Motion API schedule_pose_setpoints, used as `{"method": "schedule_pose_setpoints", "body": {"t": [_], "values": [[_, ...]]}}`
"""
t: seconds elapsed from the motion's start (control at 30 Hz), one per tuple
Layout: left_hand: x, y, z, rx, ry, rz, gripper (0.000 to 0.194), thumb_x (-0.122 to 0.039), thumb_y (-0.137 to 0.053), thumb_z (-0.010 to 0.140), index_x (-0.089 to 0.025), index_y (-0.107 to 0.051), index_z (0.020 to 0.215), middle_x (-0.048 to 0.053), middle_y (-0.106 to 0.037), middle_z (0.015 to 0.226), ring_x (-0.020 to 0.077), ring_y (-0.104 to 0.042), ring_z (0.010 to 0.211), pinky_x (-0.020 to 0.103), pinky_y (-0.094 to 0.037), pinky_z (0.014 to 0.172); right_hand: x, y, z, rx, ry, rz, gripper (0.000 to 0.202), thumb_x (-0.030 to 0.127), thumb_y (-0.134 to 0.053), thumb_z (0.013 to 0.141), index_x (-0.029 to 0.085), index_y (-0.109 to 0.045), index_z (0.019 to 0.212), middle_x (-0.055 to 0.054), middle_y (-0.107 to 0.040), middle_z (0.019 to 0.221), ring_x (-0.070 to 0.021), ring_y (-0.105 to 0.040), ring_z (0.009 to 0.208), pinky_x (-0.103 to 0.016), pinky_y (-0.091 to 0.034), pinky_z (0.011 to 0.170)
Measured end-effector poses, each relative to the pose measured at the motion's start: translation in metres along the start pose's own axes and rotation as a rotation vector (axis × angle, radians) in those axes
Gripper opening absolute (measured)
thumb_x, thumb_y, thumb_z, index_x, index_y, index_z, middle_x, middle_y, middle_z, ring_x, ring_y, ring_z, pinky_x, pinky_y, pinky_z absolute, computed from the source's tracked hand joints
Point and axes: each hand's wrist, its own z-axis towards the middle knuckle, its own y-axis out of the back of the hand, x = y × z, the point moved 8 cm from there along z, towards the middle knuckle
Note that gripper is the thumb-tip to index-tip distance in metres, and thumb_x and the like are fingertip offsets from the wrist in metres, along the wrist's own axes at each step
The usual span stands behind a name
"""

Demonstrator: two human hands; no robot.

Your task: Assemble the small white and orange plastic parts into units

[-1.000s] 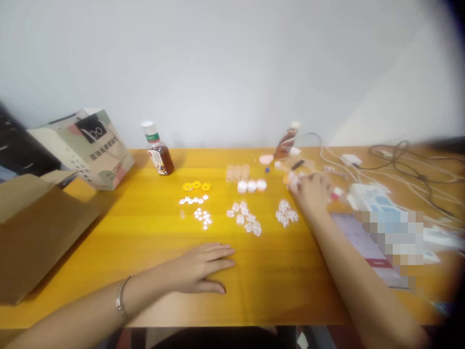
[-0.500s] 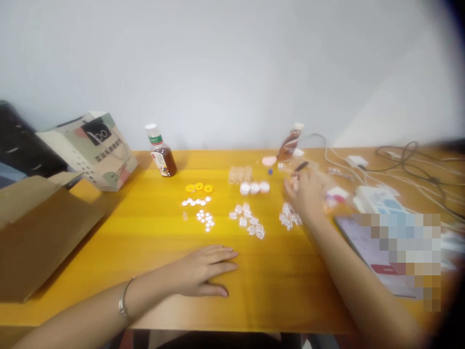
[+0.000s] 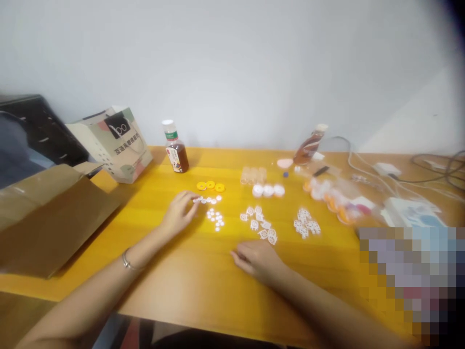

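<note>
Left hand (image 3: 179, 213) reached out to the row of small white discs (image 3: 208, 199), fingertips pinched at its near end; whether a disc was truly in the grip could not be told. Right hand (image 3: 258, 259) lay low on the counter (image 3: 203, 276), fingers loosely curled, holding nothing, just short of the white lattice pieces (image 3: 259, 224). Beyond the discs, three yellow rings (image 3: 210, 185); farther back, a brown drink bottle (image 3: 176, 153). To the right, a second lattice heap (image 3: 307, 224) and a clear bag of orange and white parts (image 3: 334, 196). Yellow wooden counter against a plain pale wall, brown cardboard box (image 3: 47, 218) and printed paper bag (image 3: 115, 144) at left, white cables (image 3: 358, 167) at right. Half a second earlier: left hand flat near the front edge, right hand out by the bag.
</note>
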Motion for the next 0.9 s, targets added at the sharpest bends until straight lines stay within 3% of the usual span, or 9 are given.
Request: {"method": "schedule_pose_setpoints", "body": {"t": [0.07, 0.13, 0.27, 0.33, 0.4, 0.5, 0.6, 0.73, 0.9], "values": [[0.030, -0.007, 0.009, 0.070, 0.134, 0.029, 0.024, -0.031, -0.046, 0.084, -0.016, -0.058, 0.099, 0.007, -0.058, 0.093, 0.0173, -0.055, 0.084, 0.032, -0.046, 0.078, -0.003, -0.001, 0.000, 0.019, -0.016, 0.015, 0.030, 0.025, -0.040, 0.085, 0.019, -0.051, 0.059, 0.001, -0.055, 0.052, -0.0103, -0.045, 0.047, -0.025, -0.022, 0.048], [0.046, -0.016, 0.014, 0.134, 0.174, 0.024, 0.025, -0.032, -0.048, 0.082, -0.016, -0.060, 0.097, 0.006, -0.058, 0.090, 0.0167, -0.056, 0.080, 0.031, -0.046, 0.076, -0.004, -0.001, 0.002, 0.033, -0.028, 0.034, 0.030, 0.026, -0.040, 0.085, 0.019, -0.051, 0.059, 0.001, -0.055, 0.053, -0.0104, -0.045, 0.048, -0.025, -0.022, 0.048], [0.050, -0.021, 0.015, 0.142, 0.177, 0.017, 0.019, -0.029, -0.049, 0.082, -0.016, -0.062, 0.084, 0.005, -0.059, 0.080, 0.0163, -0.056, 0.075, 0.029, -0.045, 0.072, -0.006, 0.000, 0.003, 0.042, -0.061, 0.122, 0.029, 0.026, -0.041, 0.085, 0.019, -0.048, 0.058, 0.001, -0.052, 0.052, -0.0102, -0.043, 0.048, -0.024, -0.022, 0.048], [0.037, -0.016, 0.012, 0.112, 0.164, -0.002, 0.019, -0.028, -0.047, 0.084, -0.016, -0.061, 0.084, 0.006, -0.059, 0.083, 0.0163, -0.056, 0.079, 0.029, -0.045, 0.074, -0.009, 0.000, 0.003, 0.052, -0.081, 0.165, 0.029, 0.026, -0.041, 0.084, 0.019, -0.045, 0.056, 0.002, -0.049, 0.051, -0.0098, -0.041, 0.047, -0.024, -0.022, 0.047], [0.009, -0.016, 0.006, 0.134, 0.076, -0.075, 0.018, -0.027, -0.046, 0.085, -0.016, -0.061, 0.087, 0.006, -0.060, 0.088, 0.0154, -0.056, 0.083, 0.028, -0.044, 0.076, -0.014, -0.001, 0.003, 0.058, -0.113, 0.198, 0.030, 0.025, -0.041, 0.084, 0.019, -0.042, 0.054, 0.003, -0.046, 0.049, -0.0091, -0.039, 0.046, -0.023, -0.022, 0.046], [-0.049, -0.034, -0.015, 0.351, -0.185, -0.188, 0.018, -0.025, -0.044, 0.088, -0.018, -0.061, 0.087, 0.004, -0.060, 0.087, 0.0132, -0.056, 0.083, 0.026, -0.044, 0.077, -0.026, -0.001, 0.003, 0.034, -0.185, 0.245, 0.032, 0.026, -0.041, 0.084, 0.019, -0.038, 0.052, 0.004, -0.040, 0.046, -0.0084, -0.036, 0.043, -0.022, -0.021, 0.045], [-0.080, -0.050, -0.032, 0.435, -0.306, -0.129, 0.021, -0.024, -0.041, 0.089, -0.018, -0.061, 0.088, 0.004, -0.061, 0.085, 0.0131, -0.056, 0.081, 0.027, -0.044, 0.076, -0.034, -0.001, 0.003, 0.012, -0.235, 0.280, 0.033, 0.029, -0.042, 0.083, 0.019, -0.035, 0.051, 0.005, -0.038, 0.045, -0.0084, -0.035, 0.043, -0.022, -0.021, 0.045], [-0.087, -0.057, -0.039, 0.424, -0.332, -0.059, 0.022, -0.026, -0.040, 0.090, -0.018, -0.060, 0.096, 0.005, -0.062, 0.088, 0.0148, -0.056, 0.083, 0.029, -0.044, 0.077, -0.036, -0.002, 0.003, 0.029, -0.254, 0.303, 0.034, 0.031, -0.042, 0.083, 0.019, -0.034, 0.051, 0.006, -0.036, 0.045, -0.0082, -0.034, 0.043, -0.022, -0.021, 0.045], [-0.068, -0.041, -0.023, 0.389, -0.231, -0.174, 0.028, -0.032, -0.046, 0.087, -0.019, -0.054, 0.111, 0.006, -0.061, 0.102, 0.0161, -0.055, 0.095, 0.030, -0.043, 0.086, -0.036, -0.001, 0.003, 0.037, -0.256, 0.328, 0.033, 0.030, -0.042, 0.083, 0.019, -0.034, 0.052, 0.006, -0.036, 0.046, -0.0081, -0.034, 0.043, -0.021, -0.022, 0.045]]}}
